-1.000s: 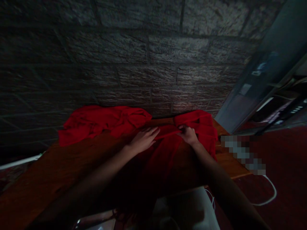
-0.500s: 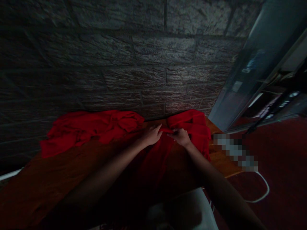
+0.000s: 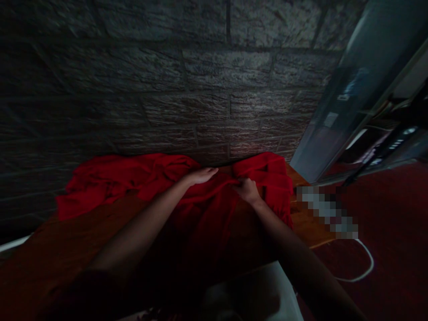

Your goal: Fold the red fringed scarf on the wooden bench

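Observation:
A red cloth (image 3: 214,203) lies spread across the wooden table (image 3: 90,236) in front of me. My right hand (image 3: 248,191) pinches its upper edge near the right corner. With fingers stretched out and together, my left hand (image 3: 202,175) is over the cloth's far edge; whether it touches the fabric I cannot tell. Left of it lies a crumpled heap of red fabric (image 3: 110,180) against the wall. Just beyond my right hand is a pile of folded red cloths (image 3: 276,176). The near part of the spread cloth fades into shadow.
A stone-block wall (image 3: 207,71) rises directly behind the table. At the right stands a grey metal post (image 3: 324,120). A blurred-out object (image 3: 327,211) lies by the table's right edge, with a white cable (image 3: 371,263) hanging from it.
My left hand has let go of the cloth's edge and moved left and slightly away from me, fingers straightened. My right hand stays on the edge, shifted slightly left. More of the cloth now lies spread.

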A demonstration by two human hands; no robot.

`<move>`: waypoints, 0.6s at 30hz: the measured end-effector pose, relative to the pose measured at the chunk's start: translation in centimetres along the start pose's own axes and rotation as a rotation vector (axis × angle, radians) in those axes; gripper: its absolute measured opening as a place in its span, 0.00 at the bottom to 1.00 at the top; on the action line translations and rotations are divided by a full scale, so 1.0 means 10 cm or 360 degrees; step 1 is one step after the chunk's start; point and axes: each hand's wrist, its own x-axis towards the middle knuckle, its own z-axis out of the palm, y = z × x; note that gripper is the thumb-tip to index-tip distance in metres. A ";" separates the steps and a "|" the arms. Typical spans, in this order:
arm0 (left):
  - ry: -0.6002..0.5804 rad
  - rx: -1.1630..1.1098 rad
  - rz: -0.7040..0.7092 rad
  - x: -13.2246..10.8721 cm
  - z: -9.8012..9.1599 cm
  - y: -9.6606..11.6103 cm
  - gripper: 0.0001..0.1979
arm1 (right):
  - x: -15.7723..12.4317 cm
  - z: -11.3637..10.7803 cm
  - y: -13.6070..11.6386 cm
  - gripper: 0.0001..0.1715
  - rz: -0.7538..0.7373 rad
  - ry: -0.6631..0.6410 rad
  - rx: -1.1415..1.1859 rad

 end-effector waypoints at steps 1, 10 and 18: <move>-0.0025 -0.0039 -0.0077 0.04 -0.03 -0.03 0.34 | 0.00 0.00 0.00 0.08 -0.0017 0.0017 -0.0022; -0.0424 -0.0845 -0.0423 0.09 -0.18 0.06 0.26 | -0.01 0.05 0.03 0.11 -0.0007 0.0071 0.0296; -0.0403 -0.1433 -0.0379 0.13 -0.12 -0.05 0.26 | 0.01 0.05 0.01 0.08 0.0097 0.0002 0.0334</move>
